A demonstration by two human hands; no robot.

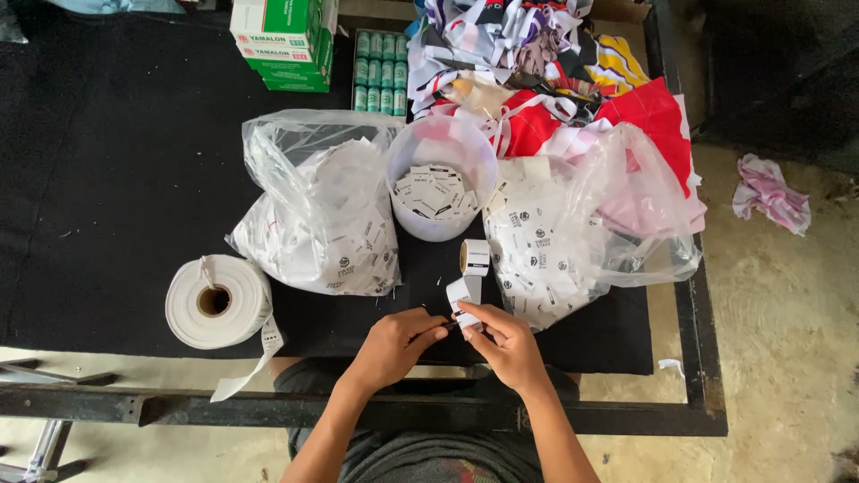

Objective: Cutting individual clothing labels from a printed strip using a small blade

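Both hands [447,335] pinch a white label strip [461,300]; seemingly off the small roll [475,257].

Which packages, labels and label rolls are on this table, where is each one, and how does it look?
Green and white boxes: stacked at the far edge.
Green spools tray: right of the boxes.
Left plastic bag: clear, full of white labels.
White tub: centre, holds cut labels.
Right plastic bag: clear, labels inside.
Small label roll: white, dark print, its strip runs toward the right hand and left hand.
Large white roll: near left.
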